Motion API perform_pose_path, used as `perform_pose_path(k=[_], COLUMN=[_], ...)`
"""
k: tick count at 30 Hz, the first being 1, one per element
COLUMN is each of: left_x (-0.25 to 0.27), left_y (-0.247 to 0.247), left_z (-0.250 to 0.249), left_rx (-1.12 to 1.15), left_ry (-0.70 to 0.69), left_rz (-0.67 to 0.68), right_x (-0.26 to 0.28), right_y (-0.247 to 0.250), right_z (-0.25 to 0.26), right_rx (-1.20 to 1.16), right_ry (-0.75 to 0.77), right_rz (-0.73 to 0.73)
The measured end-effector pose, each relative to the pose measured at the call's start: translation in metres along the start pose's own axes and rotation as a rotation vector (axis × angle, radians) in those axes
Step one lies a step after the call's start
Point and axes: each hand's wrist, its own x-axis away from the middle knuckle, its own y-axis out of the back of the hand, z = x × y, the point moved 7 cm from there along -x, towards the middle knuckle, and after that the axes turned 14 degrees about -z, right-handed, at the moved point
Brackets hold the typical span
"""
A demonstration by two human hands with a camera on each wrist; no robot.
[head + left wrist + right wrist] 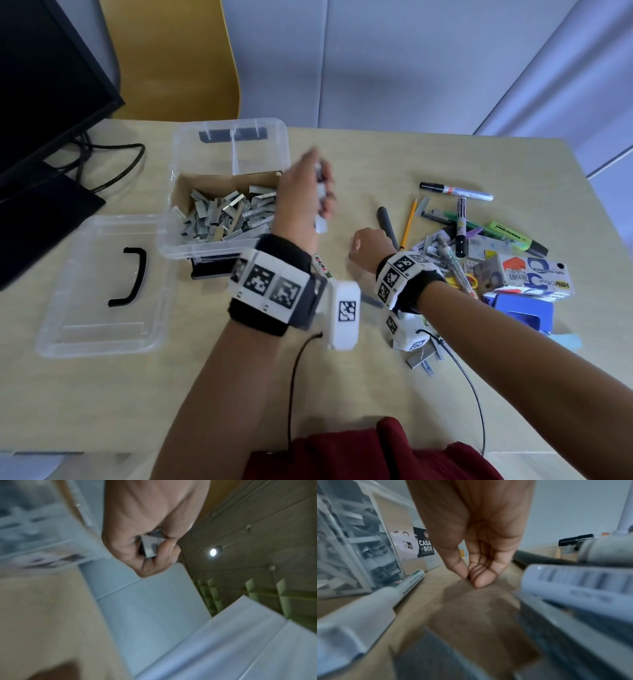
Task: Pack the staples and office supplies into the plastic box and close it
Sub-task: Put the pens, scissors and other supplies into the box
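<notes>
My left hand is raised at the right edge of the box, fingers curled round a few staple strips; the left wrist view shows a grey strip end pinched between thumb and fingers. The box sits in the upper left of the head view, already heaped with staples, so it lies just left of this hand: I judge a short swing leftward puts the strips over the opening. Their long axis runs up and down the frame, roughly along the box's short side, which should let them drop in flat.

My right hand is low on the counter, centre frame, thumb and fingertips drawn close together on the bare surface; whether they nip anything I cannot tell. The pile of markers and cartons lies to its right. The lid lies open at the left.
</notes>
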Motion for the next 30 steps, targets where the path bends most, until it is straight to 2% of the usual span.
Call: perform_pose_path(k=[3,5,7,10,12,14,15,16,17,19,21,23,24,26,28,30], left_x=[-0.012,-0.019,-0.019,-0.025,-0.025,-0.011,-0.003,0.004,0.011,0.014,0.015,0.02,0.024,0.028,0.029,0.028], left_y=[0.031,0.05,0.061,0.071,0.076,0.073,0.065,0.053,0.039,0.012,-0.007,-0.017,-0.02,-0.019,-0.016,-0.01], left_z=[-0.041,-0.05,-0.047,-0.036,-0.037,-0.043,-0.046,-0.046,-0.041,-0.016,0.021,0.063,0.082,0.112,0.131,0.145], left_rx=[0.07,-0.018,-0.177,-0.297,-0.337,-0.446,-0.444,-0.356,-0.251,-0.153,-0.155,-0.116,-0.075,-0.018,0.03,0.074], left_ry=[-0.156,-0.183,-0.136,-0.091,-0.142,-0.287,-0.399,-0.498,-0.531,-0.421,-0.166,0.147,0.289,0.48,0.58,0.64], left_rz=[-0.263,-0.396,-0.454,-0.478,-0.562,-0.671,-0.679,-0.616,-0.497,-0.236,-0.041,0.077,0.105,0.114,0.109,0.1], right_x=[0.008,0.012,0.015,0.022,0.028,0.036,0.041,0.046,0.052,0.064,0.076,0.086,0.089,0.094,0.095,0.094], right_y=[0.004,0.01,0.019,0.035,0.048,0.066,0.075,0.085,0.095,0.113,0.127,0.131,0.129,0.121,0.113,0.103], right_z=[-0.006,-0.008,-0.009,-0.011,-0.012,-0.011,-0.009,-0.006,-0.002,0.007,0.013,0.016,0.016,0.013,0.004,-0.014], right_rx=[-0.066,-0.128,-0.181,-0.318,-0.447,-0.57,-0.628,-0.68,-0.713,-0.717,-0.694,-0.638,-0.6,-0.528,-0.487,-0.479], right_ry=[0.003,0.005,0.022,0.016,0.011,0.017,0.024,0.035,0.058,0.136,0.219,0.272,0.285,0.302,0.286,0.202], right_rz=[0.02,0.036,0.005,-0.075,-0.095,-0.147,-0.179,-0.214,-0.251,-0.337,-0.41,-0.449,-0.454,-0.44,-0.425,-0.421])
